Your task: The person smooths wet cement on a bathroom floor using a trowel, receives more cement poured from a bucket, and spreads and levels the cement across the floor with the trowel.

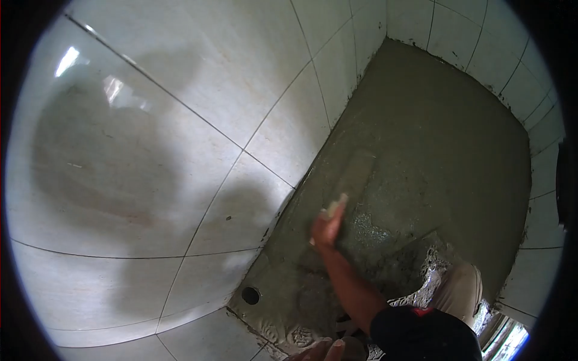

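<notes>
Reaching low over the grey cement [433, 150] btwn tiled walls [271, 138], the R hand [327, 225] was too blurred to tell its grip, w/ a round hole [250, 295] near-left & the L hand [322, 351], grip also unclear, at the near edge.

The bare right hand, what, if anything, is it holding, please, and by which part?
The right hand seems to hold a grey, rectangular trowel, probably by its handle; both look blurred.
</notes>
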Motion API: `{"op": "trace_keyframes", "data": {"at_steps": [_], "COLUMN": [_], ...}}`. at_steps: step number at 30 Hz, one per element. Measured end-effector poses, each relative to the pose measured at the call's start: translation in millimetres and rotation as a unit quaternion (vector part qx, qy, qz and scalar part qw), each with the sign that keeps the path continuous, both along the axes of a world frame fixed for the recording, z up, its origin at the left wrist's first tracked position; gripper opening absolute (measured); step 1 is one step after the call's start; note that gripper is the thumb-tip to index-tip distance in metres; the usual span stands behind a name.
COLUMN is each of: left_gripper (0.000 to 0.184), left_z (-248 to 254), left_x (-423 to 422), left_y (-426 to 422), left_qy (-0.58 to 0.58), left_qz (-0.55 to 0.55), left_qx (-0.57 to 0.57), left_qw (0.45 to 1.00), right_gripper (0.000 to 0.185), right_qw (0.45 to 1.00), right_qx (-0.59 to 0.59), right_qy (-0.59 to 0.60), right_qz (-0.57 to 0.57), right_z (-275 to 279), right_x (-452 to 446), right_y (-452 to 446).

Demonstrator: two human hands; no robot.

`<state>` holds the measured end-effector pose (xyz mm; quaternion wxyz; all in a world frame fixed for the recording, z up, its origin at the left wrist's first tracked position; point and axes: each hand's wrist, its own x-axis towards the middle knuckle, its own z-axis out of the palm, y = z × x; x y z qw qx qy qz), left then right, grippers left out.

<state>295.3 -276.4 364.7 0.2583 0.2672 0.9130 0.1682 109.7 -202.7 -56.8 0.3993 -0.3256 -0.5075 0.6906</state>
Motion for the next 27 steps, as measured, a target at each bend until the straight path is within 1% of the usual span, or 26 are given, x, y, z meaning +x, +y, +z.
{"op": "trace_keyframes", "data": {"at_steps": [1,3,4,6,7,8,10,11,12,13,14,16,17,18,20,22,24,26,27], "left_gripper": [0.058,0.057,0.057,0.057,0.056,0.056,0.056,0.056,0.055,0.055,0.055,0.055,0.054,0.054,0.054,0.054,0.053,0.053,0.053], "left_z": [-7.0,-10.0,-12.3,-17.6,-20.3,-23.3,-30.8,-32.6,-34.3,-35.3,-35.7,-35.8,-35.4,-34.6,-32.7,-30.6,-27.0,-23.0,-21.1], "left_x": [-9.4,-13.5,-13.8,-17.4,-20.6,-25.1,-36.4,-40.1,-43.4,-45.8,-48.0,-50.2,-50.2,-49.4,-47.3,-45.6,-43.1,-42.3,-42.4], "left_y": [-4.4,-6.5,-5.7,-4.5,-4.0,-3.6,-3.6,-2.1,0.2,2.3,3.8,6.4,8.3,10.2,14.6,19.3,24.0,28.0,29.9], "left_qy": [0.002,0.006,0.006,0.012,0.018,0.025,0.035,0.037,0.036,0.035,0.036,0.035,0.035,0.034,0.034,0.039,0.051,0.066,0.071], "left_qz": [0.003,0.007,0.008,0.007,0.005,0.001,-0.011,-0.021,-0.031,-0.04,-0.047,-0.055,-0.056,-0.055,-0.057,-0.059,-0.055,-0.054,-0.055], "left_qx": [0.005,0.01,0.012,0.01,0.006,0.001,-0.009,-0.014,-0.016,-0.017,-0.017,-0.009,-0.002,0.004,0.015,0.025,0.029,0.03,0.031], "left_qw": [1.0,1.0,1.0,1.0,1.0,1.0,0.999,0.999,0.999,0.998,0.998,0.998,0.998,0.998,0.998,0.997,0.997,0.996,0.995], "right_gripper": [0.076,0.076,0.076,0.073,0.071,0.071,0.074,0.074,0.076,0.078,0.078,0.079,0.076,0.076,0.071,0.071,0.072,0.074,0.074], "right_qw": [1.0,0.992,0.992,0.996,0.996,0.996,1.0,1.0,0.989,0.96,0.96,0.945,0.946,0.944,0.956,0.962,0.962,0.953,0.955], "right_qx": [0.005,0.088,0.09,-0.026,-0.044,-0.047,-0.006,-0.01,0.001,0.011,0.009,0.091,0.129,0.134,0.139,0.124,0.084,0.041,0.088], "right_qy": [0.002,-0.072,-0.075,-0.019,-0.034,-0.03,-0.012,-0.013,-0.139,-0.264,-0.267,-0.301,-0.287,-0.292,-0.242,-0.227,-0.248,-0.263,-0.25], "right_qz": [0.003,0.057,0.056,0.088,0.073,0.069,0.007,-0.003,0.045,0.095,0.086,0.089,0.075,0.072,0.093,0.09,0.079,0.148,0.131], "right_z": [3.1,3.2,2.3,3.8,3.2,-9.5,-40.0,-28.1,-6.2,8.5,11.4,16.4,7.2,5.8,2.9,-11.3,-7.6,0.5,0.4], "right_x": [8.1,23.5,22.2,3.2,-10.4,-25.5,-50.0,-55.0,-54.7,-53.1,-54.4,-55.1,-57.3,-56.4,-52.7,-46.4,-24.4,13.4,32.2], "right_y": [9.9,21.2,16.4,-12.2,-26.7,-46.2,-84.5,-89.5,-87.9,-81.7,-73.4,-51.3,-38.9,-23.4,13.5,51.0,94.7,140.8,157.9]}}
